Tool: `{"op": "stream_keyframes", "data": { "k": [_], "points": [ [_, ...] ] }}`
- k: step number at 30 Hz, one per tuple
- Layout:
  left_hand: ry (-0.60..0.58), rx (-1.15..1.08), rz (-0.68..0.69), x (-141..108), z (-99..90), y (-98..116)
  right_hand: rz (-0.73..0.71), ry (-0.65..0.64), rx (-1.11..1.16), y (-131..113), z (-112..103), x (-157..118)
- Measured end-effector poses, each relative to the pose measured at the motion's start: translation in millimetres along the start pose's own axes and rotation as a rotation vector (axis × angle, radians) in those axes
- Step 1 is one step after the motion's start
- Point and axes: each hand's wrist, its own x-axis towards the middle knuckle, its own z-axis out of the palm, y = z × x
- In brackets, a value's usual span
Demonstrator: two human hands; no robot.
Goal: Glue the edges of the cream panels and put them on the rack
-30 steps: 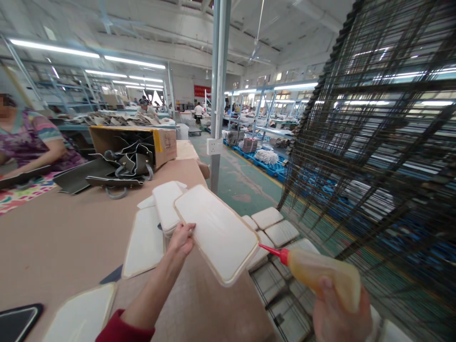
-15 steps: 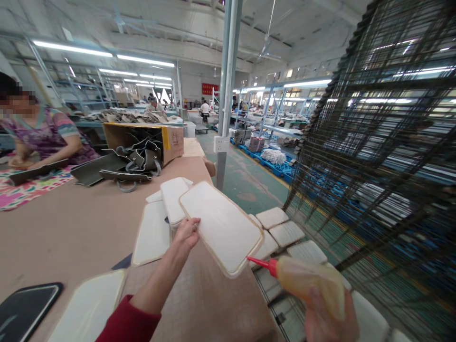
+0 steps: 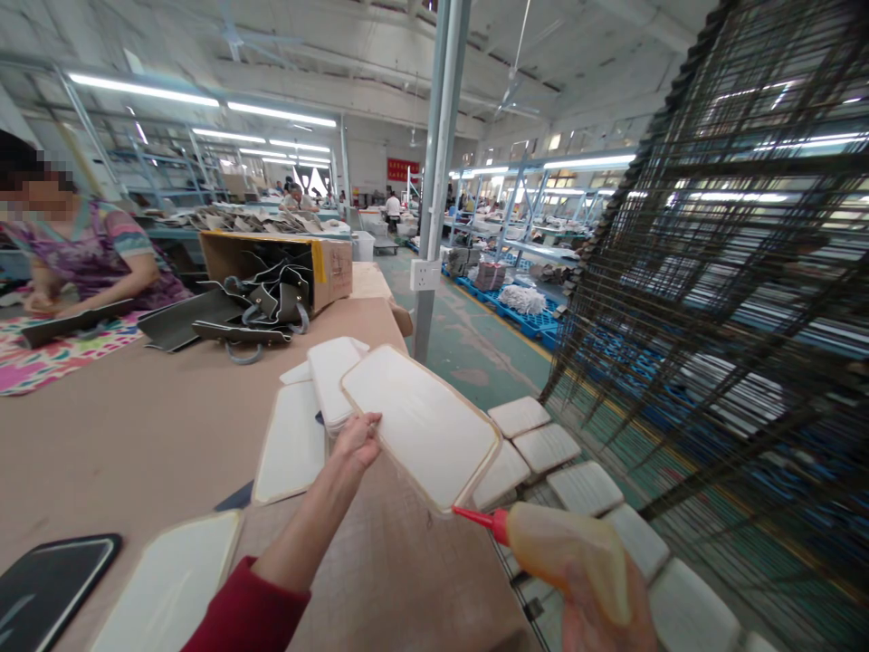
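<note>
My left hand [image 3: 359,441] pinches the left edge of a white rounded panel [image 3: 424,426], holding it tilted above the table. A yellowish line runs along the panel's border. In my right hand [image 3: 604,602] is a squeeze bottle of amber glue [image 3: 567,548] with a red nozzle, whose tip sits at the panel's near lower corner. Just behind the panel lies a stack of similar white panels [image 3: 329,380]. More white panels rest on the table, one [image 3: 291,444] beside the stack and one [image 3: 169,580] by my left sleeve. A black panel [image 3: 58,589] with a pale rim lies at the lower left.
A tall wire rack [image 3: 706,226] rises on the right, with several white panels [image 3: 584,486] laid out below it. A cardboard box [image 3: 332,270] spilling dark bag pieces [image 3: 272,317] stands on the table [image 3: 136,435]. A co-worker [image 3: 88,244] sits at left; a post [image 3: 434,181] stands ahead.
The bottle has moved left and slightly down, its nozzle tip following the panel's edge round to the near corner. My left hand and the panel stay almost in place.
</note>
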Motion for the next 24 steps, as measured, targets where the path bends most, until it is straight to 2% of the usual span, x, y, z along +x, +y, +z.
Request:
{"op": "stream_keyframes", "data": {
  "k": [3, 12, 15, 18, 21, 24],
  "points": [
    [0.008, -0.007, -0.011, 0, -0.1, 1, 0.051, 0.053, 0.062, -3, 7, -6],
    [0.012, -0.039, 0.007, -1, 3.2, -2, 0.154, 0.052, 0.14, 16, 7, -10],
    [0.021, -0.041, 0.024, 4, 2.9, -4, 0.353, 0.091, 0.239, 7, 10, -1],
    [0.023, -0.031, 0.036, 9, 1.2, -6, 0.564, 0.175, 0.35, -15, 19, 16],
    [0.009, -0.012, 0.051, 13, -0.8, -6, 0.492, 0.197, 0.356, -33, 26, 34],
    [-0.025, 0.019, 0.077, 9, -1.8, -6, 0.365, 0.093, 0.319, -37, 29, 53]
  ]
}}
